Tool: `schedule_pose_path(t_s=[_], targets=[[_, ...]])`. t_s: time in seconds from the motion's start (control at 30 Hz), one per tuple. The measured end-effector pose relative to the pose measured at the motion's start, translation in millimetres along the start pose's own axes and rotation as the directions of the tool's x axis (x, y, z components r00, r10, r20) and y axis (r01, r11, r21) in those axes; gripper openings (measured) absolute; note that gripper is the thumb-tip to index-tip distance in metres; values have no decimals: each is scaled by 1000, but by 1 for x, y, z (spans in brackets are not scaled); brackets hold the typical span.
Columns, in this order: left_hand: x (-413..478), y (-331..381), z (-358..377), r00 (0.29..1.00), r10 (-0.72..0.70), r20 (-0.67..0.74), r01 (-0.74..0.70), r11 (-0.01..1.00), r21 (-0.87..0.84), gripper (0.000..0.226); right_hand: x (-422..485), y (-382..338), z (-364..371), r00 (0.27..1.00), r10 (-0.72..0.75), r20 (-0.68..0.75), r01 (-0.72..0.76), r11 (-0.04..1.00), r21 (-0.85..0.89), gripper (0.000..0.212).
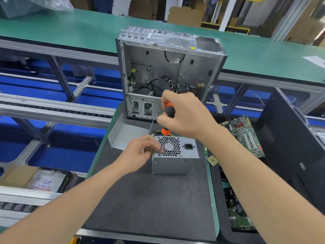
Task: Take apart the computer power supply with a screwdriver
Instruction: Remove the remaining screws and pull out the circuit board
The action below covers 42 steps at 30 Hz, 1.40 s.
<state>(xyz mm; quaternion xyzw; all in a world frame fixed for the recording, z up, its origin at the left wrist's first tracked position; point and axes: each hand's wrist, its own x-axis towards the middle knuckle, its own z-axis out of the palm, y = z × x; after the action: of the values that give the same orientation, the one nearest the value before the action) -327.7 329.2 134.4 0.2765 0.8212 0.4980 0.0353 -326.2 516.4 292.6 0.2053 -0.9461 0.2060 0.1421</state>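
The power supply (175,162) stood on the dark-topped desk (149,199) with its fan grille up, just in front of the open computer case (158,67). My right hand (186,115) had its fingers curled round the orange-and-black handle of the screwdriver (169,111). My left hand (139,153) pinched the shaft just above the tip, which sat on the screw (159,155) at the near left corner of the grille face. To do this well, I judged, the shaft had to stand in line with the screw, with firm downward pressure before any turn, or the tip would ride out of the head. The left fingers (153,146) were close enough to be nicked if it slipped. Nothing clamped the box, so it could twist.
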Motion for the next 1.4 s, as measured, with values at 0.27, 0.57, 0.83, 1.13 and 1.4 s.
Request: schedule_pose_path(t_s=[0.27, 0.57, 0.83, 1.13, 1.4], targets=[[2, 2, -5, 997, -43, 65, 44, 999, -12, 38, 1, -10, -16, 961, -166, 221, 153, 985, 76, 18], [13, 12, 1, 993, -67, 94, 69, 998, -12, 17, 4, -33, -3, 992, 124, 23, -107, 924, -368, 35], [13, 7, -6, 981, -85, 172, 101, 991, -87, 19, 8, -38, 3, 993, 48, 104, -10, 940, -341, 28], [13, 8, -4, 980, -90, 178, 116, 983, -141, 23, 21, -24, -26, 856, -269, 442, 289, 957, 21, 17], [15, 14, 0, 987, -64, 145, 74, 995, -64, 31, 10, -49, 6, 963, 255, -89, -263, 814, -518, 44]])
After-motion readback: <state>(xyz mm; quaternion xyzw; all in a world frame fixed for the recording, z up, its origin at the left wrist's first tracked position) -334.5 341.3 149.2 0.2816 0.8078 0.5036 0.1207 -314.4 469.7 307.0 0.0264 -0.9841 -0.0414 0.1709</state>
